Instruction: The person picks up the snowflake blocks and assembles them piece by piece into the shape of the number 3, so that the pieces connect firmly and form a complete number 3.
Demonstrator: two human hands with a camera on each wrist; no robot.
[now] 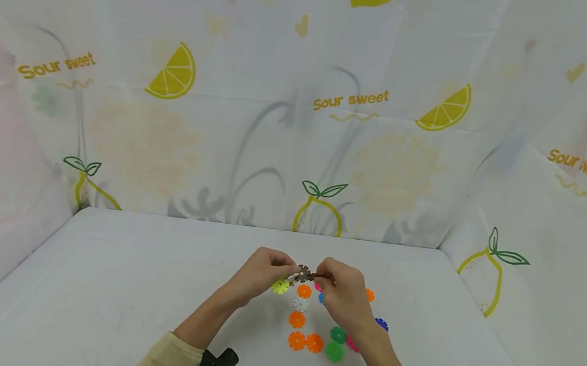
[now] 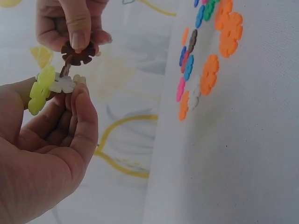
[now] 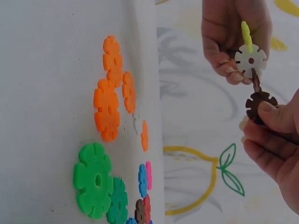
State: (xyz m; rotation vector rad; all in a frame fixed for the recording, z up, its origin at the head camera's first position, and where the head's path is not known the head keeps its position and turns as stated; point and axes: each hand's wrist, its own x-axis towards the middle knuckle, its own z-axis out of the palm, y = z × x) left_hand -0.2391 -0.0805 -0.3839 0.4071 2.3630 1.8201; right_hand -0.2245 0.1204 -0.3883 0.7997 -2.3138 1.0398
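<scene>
- You have both hands raised well beyond the orange pair (image 1: pixel 300 341), which lies on the table (image 1: pixel 146 287).
- Your left hand (image 1: pixel 259 272), beyond the orange pair and to its left, pinches the chain at its white chain disc (image 3: pixel 245 60).
- Slotted into that disc is the yellow disc (image 1: pixel 280 286), standing out at its side.
- On its other side fits the edge-on brown disc (image 3: pixel 256 83), which leads across to the outer brown disc (image 3: pixel 255 108).
- Your right hand (image 1: pixel 344 292), beyond the orange pair and to its right, grips the outer brown disc under the thumb; the two hands are apart, bridged by the chain.
- Straight beyond the orange pair, you have a near orange disc (image 1: pixel 297 319), a white table disc (image 1: pixel 301 305) and a far orange disc (image 1: pixel 304 291).
- Just right of the orange pair sit a dark green disc (image 1: pixel 338 335) and a bright green disc (image 1: pixel 334 352).
</scene>
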